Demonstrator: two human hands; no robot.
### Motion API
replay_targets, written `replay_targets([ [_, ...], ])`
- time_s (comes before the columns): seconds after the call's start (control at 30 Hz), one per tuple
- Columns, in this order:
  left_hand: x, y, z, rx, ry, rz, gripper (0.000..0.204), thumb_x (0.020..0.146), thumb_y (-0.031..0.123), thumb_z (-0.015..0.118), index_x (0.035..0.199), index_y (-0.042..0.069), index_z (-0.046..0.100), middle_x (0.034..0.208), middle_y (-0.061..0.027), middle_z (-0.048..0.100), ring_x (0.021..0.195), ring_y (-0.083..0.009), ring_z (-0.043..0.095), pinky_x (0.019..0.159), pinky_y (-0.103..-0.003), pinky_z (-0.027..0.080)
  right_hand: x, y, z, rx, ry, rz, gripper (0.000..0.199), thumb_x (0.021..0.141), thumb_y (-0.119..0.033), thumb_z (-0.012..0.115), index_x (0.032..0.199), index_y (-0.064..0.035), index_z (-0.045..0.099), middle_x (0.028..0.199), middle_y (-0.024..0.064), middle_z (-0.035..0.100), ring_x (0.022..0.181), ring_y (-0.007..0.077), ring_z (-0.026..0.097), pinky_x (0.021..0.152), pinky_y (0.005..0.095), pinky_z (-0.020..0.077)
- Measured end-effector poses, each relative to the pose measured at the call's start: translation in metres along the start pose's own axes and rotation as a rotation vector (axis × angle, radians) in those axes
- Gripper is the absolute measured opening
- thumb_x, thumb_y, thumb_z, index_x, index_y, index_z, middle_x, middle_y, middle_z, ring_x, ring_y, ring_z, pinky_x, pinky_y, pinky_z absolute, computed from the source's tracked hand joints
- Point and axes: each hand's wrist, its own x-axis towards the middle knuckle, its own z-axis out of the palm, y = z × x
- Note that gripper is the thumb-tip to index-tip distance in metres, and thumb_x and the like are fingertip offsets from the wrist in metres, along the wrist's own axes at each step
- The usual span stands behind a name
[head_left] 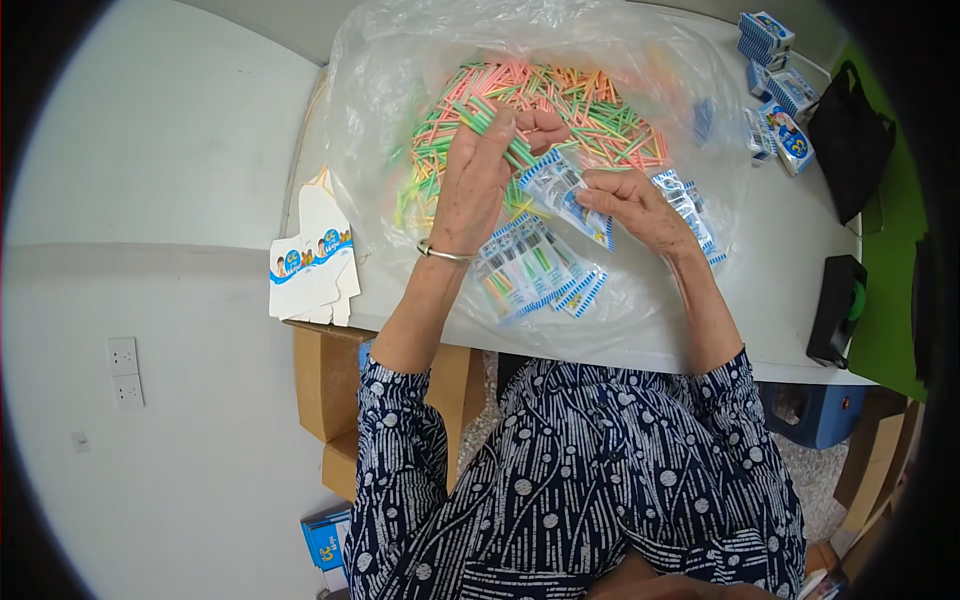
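- Bunch [478, 116] of green and pink sticks is in the left hand [480, 175], which closes around it, thumb laid along the side; the other fingers are bent.
- Right hand [645, 210] pinches a blue-and-white packet [550, 180] between thumb and finger, at its lower part. The upper end points toward the left hand.
- The lower ends of the bunch are just beside this upper end — whether any stick is inside, I cannot tell from where I stand.
- Behind both hands is the loose pile [610, 130], lying in a wide open clear bag [375, 130].
- Filled packets [520, 265] lie nearer to the body, on the front of the bag; more packets [685, 205] lie by the right hand.
- For good work, I think, the ends of the sticks should be made even first, because one crossed stick can catch the thin edge.
- The packet's mouth should be wide, and the pinch kept low — light, so that the film does not fold.
- A firm but soft grip would suit the bunch; such thin sticks could perhaps bend or break.
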Motion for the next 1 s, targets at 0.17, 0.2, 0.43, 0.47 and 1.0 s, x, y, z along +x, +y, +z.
replay_targets([
  [0.17, -0.007, 0.001, 0.000, 0.032, 0.020, 0.023, 0.050, 0.101, 0.036, 0.038, 0.107, -0.010, 0.058, 0.101, -0.0176, 0.065, 0.099, -0.0205, 0.063, 0.088, -0.030, 0.049, -0.002, 0.003, -0.005, -0.168, -0.048, -0.069, 0.026, 0.094, -0.023, 0.058, 0.085, 0.0005, 0.062, 0.074, -0.0039, 0.052, 0.073, 0.0050, 0.047, 0.067, 0.0235, 0.0387],
  [0.2, -0.009, 0.000, -0.001, 0.059, -0.023, 0.020, 0.047, 0.101, 0.033, 0.040, 0.109, -0.011, 0.055, 0.106, -0.0195, 0.063, 0.103, -0.0237, 0.062, 0.091, -0.033, 0.048, -0.002, 0.002, -0.002, -0.159, -0.033, -0.088, 0.027, 0.094, -0.023, 0.058, 0.084, 0.0008, 0.061, 0.073, -0.0037, 0.051, 0.072, 0.0052, 0.046, 0.066, 0.0238, 0.0381],
  [0.43, -0.014, 0.000, 0.002, 0.019, 0.033, 0.018, 0.046, 0.101, 0.031, 0.039, 0.108, -0.009, 0.058, 0.102, -0.0168, 0.065, 0.098, -0.0206, 0.063, 0.088, -0.031, 0.048, -0.004, 0.005, -0.002, -0.227, -0.048, -0.092, 0.027, 0.094, -0.024, 0.057, 0.085, 0.0011, 0.062, 0.074, -0.0028, 0.052, 0.072, 0.0047, 0.046, 0.065, 0.0227, 0.0381],
  [0.47, -0.014, 0.001, 0.002, 0.019, 0.034, 0.017, 0.046, 0.101, 0.031, 0.039, 0.108, -0.009, 0.058, 0.102, -0.0168, 0.065, 0.098, -0.0206, 0.063, 0.088, -0.031, 0.048, -0.005, 0.006, -0.003, -0.226, -0.049, -0.090, 0.027, 0.094, -0.024, 0.057, 0.085, 0.0011, 0.062, 0.074, -0.0028, 0.052, 0.072, 0.0047, 0.046, 0.065, 0.0227, 0.0381],
  [1.0, -0.022, -0.081, -0.067, 1.361, 0.033, -0.073, 0.022, 0.091, 0.017, 0.052, 0.093, -0.005, 0.049, 0.072, -0.0282, 0.059, 0.072, -0.0451, 0.060, 0.062, -0.050, 0.048, -0.017, 0.007, -0.028, -0.119, 0.269, 0.008, 0.018, 0.091, -0.018, 0.061, 0.092, -0.0014, 0.067, 0.077, -0.0061, 0.059, 0.070, 0.0000, 0.046, 0.063, 0.0180, 0.0362],
])
